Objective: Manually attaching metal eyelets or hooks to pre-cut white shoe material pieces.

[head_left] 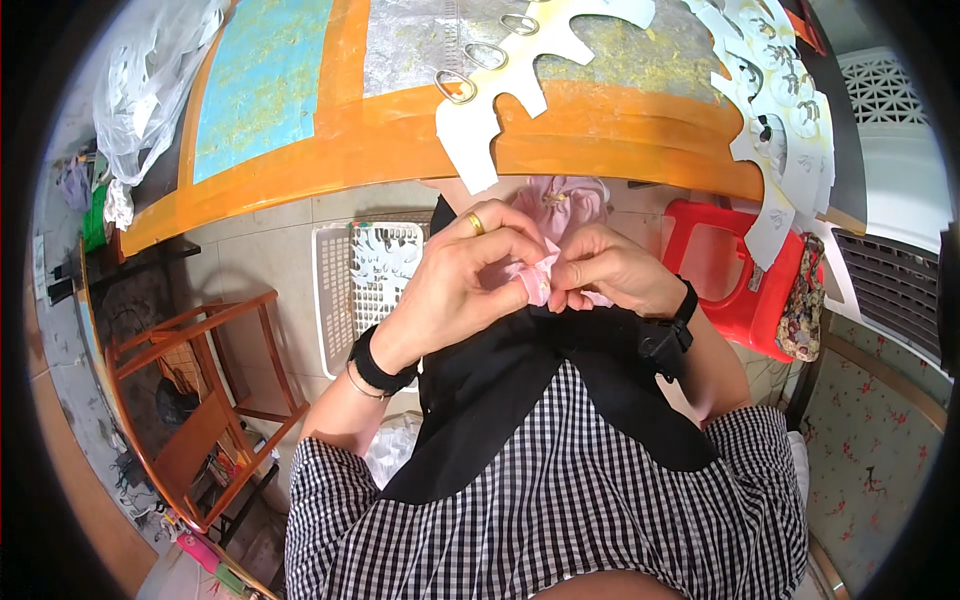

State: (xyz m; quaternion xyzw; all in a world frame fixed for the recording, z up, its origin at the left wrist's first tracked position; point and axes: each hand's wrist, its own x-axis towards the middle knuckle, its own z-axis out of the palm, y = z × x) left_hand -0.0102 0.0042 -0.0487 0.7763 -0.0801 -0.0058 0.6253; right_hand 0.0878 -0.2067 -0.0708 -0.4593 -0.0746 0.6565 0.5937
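In front of my lap I hold a bunched pink cloth (538, 283) between both hands. My left hand (455, 275), with a gold ring on one finger, pinches a folded part of it between thumb and fingers. The fingertips of my right hand (615, 272) are closed on the same part from the other side. More pink fabric (560, 205) lies gathered just beyond my hands, under the table's near edge. Whether it is one piece with the cloth in my fingers, I cannot tell. Both wrists wear black bands.
Ahead stands a table edged with orange tape (390, 135), bearing a scalloped white card strip (468, 140) with metal rings. More white cut-outs (800, 150) overhang its right side. A red stool (712, 275), a white plastic basket (335, 300) and a wooden chair (205, 330) stand below.
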